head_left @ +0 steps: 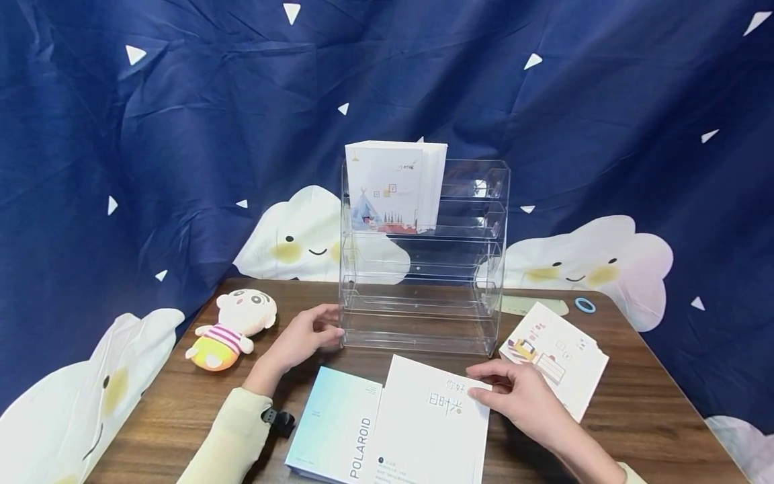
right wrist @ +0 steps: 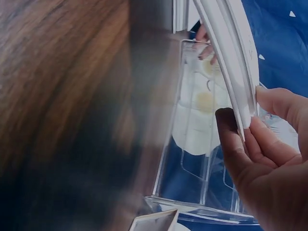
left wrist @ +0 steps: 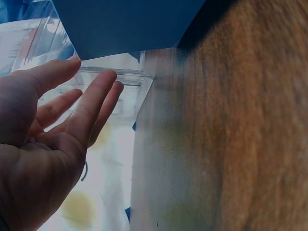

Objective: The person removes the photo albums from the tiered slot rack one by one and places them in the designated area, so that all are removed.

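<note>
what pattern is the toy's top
Purple and white stripes on the top; the head view shows it best.

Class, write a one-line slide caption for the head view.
White booklets in the grip of the right hand, with the left hand beside a clear tiered rack.

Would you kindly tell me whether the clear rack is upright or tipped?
Upright: the clear rack stands on the table, its tiers level.

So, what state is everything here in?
Clear rack: upright, partly filled
Booklets in rack: standing
POLAROID booklet: closed, cover up
White booklet: closed, held by right hand
Booklet pile: lying flat
Plush toy: lying face up
Blue ring: lying flat
Left hand: at rack's side
</note>
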Demonstrator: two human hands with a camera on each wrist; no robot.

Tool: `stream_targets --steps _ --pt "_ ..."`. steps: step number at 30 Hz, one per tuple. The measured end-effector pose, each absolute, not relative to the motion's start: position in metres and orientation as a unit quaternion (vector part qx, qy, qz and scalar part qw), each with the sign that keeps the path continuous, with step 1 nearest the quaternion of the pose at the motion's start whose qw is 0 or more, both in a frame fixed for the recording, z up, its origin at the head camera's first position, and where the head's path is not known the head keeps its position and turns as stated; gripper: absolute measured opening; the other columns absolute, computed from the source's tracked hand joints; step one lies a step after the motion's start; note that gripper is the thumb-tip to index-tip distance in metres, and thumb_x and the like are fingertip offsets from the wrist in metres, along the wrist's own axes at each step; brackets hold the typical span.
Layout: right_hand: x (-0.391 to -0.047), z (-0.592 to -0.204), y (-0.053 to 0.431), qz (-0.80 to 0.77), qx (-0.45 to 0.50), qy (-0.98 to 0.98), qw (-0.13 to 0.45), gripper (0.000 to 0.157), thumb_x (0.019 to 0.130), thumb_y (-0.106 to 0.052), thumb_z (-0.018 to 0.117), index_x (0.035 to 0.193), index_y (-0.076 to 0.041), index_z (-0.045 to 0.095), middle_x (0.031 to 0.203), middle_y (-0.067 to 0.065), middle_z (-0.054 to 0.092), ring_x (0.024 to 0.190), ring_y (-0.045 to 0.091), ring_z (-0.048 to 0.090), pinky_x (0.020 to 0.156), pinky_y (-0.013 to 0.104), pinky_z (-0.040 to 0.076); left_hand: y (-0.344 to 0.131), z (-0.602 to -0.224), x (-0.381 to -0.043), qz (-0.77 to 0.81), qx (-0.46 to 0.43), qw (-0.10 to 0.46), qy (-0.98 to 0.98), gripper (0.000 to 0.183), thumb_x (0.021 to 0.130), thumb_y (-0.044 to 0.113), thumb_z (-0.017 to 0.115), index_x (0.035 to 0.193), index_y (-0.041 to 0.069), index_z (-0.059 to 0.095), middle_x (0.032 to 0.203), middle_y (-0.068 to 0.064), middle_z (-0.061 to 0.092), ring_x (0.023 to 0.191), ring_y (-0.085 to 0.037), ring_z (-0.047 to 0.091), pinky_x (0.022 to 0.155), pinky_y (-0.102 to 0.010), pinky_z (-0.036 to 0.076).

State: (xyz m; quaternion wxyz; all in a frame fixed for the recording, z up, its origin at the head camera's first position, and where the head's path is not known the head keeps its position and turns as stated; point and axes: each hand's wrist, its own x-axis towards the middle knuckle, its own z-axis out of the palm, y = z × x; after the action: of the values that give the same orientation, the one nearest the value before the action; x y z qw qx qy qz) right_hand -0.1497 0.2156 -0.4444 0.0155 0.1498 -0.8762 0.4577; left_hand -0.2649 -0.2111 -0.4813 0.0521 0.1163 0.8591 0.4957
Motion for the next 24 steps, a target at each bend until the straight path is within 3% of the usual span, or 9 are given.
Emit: stream_targets --steps 11,24 --pt "-0.159 -0.457 0.214 0.451 0.143 -0.879 -0.056 0.025 0.095 -0.018 0.089 0.118 -0.006 0.084 0.117 0.008 0.085 0.096 -0.003 0.073 0.081 0.021 0.063 -0.211 -0.482 -0.264 0.5 0.114 0.056 0.857 0.057 0.107 0.016 0.077 0.159 0.003 0.058 0.141 -0.021 0.074 0.115 -0.024 0.078 0.095 -0.036 0.068" --pt "-0.173 -0.472 0.211 0.453 0.144 -0.876 -0.079 0.027 0.095 -0.014 0.087 0.118 -0.002 0.083 0.107 0.006 0.085 0.09 0.002 0.073 0.075 0.02 0.059 -0.21 -0.48 -0.264 0.488 0.103 0.054 0.865 0.057 0.106 0.018 0.079 0.158 0.006 0.059 0.141 -0.018 0.075 0.112 -0.022 0.078 0.097 -0.04 0.067"
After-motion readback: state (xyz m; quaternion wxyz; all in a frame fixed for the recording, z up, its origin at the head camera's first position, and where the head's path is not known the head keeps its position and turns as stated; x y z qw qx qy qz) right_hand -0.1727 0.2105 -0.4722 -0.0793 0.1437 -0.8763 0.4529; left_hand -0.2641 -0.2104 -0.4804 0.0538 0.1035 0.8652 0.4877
